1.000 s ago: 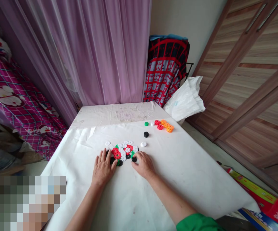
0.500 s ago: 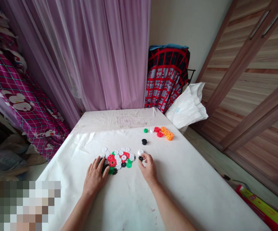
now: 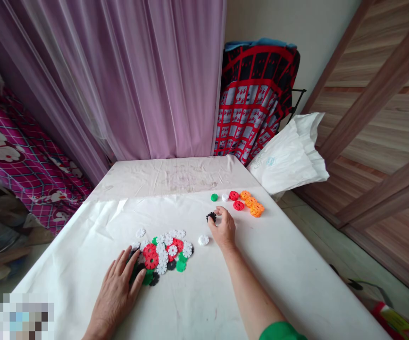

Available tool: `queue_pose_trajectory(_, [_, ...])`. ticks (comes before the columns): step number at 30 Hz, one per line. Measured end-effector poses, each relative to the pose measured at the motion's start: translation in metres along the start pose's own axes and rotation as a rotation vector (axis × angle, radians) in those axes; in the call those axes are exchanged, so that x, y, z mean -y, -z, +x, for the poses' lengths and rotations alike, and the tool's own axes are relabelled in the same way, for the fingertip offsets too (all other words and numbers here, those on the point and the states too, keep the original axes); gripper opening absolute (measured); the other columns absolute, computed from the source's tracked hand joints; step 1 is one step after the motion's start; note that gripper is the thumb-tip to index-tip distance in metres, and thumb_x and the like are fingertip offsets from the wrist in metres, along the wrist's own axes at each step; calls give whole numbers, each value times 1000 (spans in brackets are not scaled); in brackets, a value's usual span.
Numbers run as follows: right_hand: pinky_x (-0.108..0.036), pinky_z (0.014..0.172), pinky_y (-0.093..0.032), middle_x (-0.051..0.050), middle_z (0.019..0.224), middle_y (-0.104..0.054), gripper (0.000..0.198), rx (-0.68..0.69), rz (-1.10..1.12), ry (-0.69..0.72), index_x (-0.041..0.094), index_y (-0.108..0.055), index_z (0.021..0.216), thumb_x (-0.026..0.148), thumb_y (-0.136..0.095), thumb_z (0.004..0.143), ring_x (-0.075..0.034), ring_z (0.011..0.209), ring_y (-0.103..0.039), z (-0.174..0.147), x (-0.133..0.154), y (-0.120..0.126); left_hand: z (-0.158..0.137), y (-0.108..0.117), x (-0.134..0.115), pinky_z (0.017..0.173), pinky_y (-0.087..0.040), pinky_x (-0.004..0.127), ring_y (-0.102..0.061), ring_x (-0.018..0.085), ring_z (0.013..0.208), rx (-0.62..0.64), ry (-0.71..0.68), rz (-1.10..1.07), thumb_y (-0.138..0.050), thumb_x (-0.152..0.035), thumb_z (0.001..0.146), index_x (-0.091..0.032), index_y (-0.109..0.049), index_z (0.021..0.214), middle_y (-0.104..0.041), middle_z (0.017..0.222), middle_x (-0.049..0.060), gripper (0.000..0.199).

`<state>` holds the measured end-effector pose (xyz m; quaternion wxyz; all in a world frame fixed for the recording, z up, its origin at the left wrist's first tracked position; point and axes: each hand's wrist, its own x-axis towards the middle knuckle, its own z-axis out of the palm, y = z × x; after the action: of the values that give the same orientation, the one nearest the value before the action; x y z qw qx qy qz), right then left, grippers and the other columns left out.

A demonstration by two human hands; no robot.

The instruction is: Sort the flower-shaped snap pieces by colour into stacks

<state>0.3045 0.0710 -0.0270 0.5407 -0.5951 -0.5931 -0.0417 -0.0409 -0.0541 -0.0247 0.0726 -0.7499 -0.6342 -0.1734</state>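
Observation:
My right hand (image 3: 224, 227) pinches a black notched plastic disc (image 3: 211, 216) between thumb and fingers, at the spot of the small black stack; the fingers partly cover it. My left hand (image 3: 117, 283) rests palm down with fingers spread at the left edge of a loose pile of notched discs. That pile holds white discs (image 3: 162, 257), red discs (image 3: 151, 256), green discs (image 3: 180, 266) and black ones, some hidden under the left fingers. Between pile and right hand sits a white stack (image 3: 203, 240).
Beyond the right hand stand a green stack (image 3: 214, 197), another white stack (image 3: 225, 197), red stacks (image 3: 238, 205) and orange stacks (image 3: 256, 209). A white cloth covers the table (image 3: 261, 283). A white bag (image 3: 289, 158) leans at its far right corner.
My right hand has moved away from me with the black disc, from beside the white stack to the black stack. My left hand stays by the pile. The view has shifted closer.

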Motion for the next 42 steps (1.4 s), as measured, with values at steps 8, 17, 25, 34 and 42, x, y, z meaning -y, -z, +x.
queue_pose_trajectory(8, [-39, 86, -47, -9, 98, -70, 36, 95, -86, 6, 18, -57, 114, 25, -56, 79, -24, 91, -63, 1, 5, 4, -1, -1, 1, 114, -39, 48, -43, 29, 141, -13, -15, -16, -42, -54, 91, -25, -55, 138, -46, 153, 7, 56])
queue_pose_trajectory(17, [-40, 91, -45, -14, 114, -68, 46, 185, -121, -8, 17, -57, 121, 29, -62, 77, -27, 104, -60, -1, 9, 6, 2, 3, -4, 114, -40, 48, -46, 28, 138, 24, 30, -4, -41, -52, 93, -24, -57, 137, -50, 150, 9, 55])
queue_pose_trajectory(25, [-38, 84, -40, -11, 104, -71, 48, 299, -281, -168, 17, -60, 118, 38, -70, 76, -28, 96, -61, 7, 20, 3, 1, 1, -3, 114, -40, 48, -47, 27, 137, 16, 7, 5, -40, -53, 93, -24, -57, 136, -50, 150, 8, 54])
queue_pose_trajectory(34, [-36, 80, -39, -10, 98, -72, 36, 303, -304, -105, 19, -64, 113, 30, -62, 80, -26, 92, -60, 4, 16, 4, 1, 3, -4, 114, -39, 50, -46, 29, 138, 30, 11, -10, -42, -52, 93, -25, -55, 137, -49, 151, 8, 54])
queue_pose_trajectory(42, [-36, 83, -42, -9, 95, -73, 36, 271, -253, -126, 18, -66, 111, 30, -57, 78, -26, 92, -61, 1, 8, 2, 3, 6, -10, 115, -38, 50, -45, 29, 138, 38, 44, -24, -42, -52, 93, -24, -55, 138, -49, 151, 9, 55])
